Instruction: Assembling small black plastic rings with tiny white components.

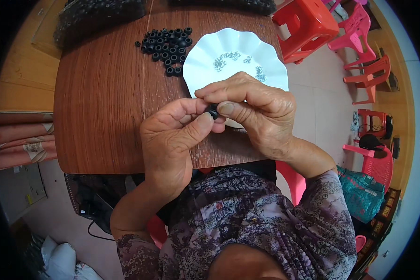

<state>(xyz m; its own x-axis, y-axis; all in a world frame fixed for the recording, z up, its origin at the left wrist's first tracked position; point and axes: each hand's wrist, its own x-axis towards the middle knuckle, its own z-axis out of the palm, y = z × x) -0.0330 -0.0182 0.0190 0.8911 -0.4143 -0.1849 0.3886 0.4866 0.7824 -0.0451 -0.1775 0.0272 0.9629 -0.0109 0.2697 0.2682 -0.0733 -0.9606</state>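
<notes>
My left hand [175,135] is closed around a small round black part [212,111], its thumb pressed against the near side. Over the same part bends my right hand [261,109], its thumb touching the right edge and its fingertips resting just above. Whether the right fingers also pinch some tiny piece is hidden. Behind the right hand lies a white plate [198,60] with a scalloped rim. Small shiny, clear or metallic bits [261,73] are scattered in clusters on it. Left of the plate, a pile of small black ring-shaped parts [165,49] sits on the brown wooden table [98,107].
Clear bags full of black parts [100,21] stand along the table's far edge. Red stools [305,28] and pink chairs [354,35] are beyond the right edge. A teal bag [363,193] rests at the right, and white sacks [60,259] lie on the floor at lower left.
</notes>
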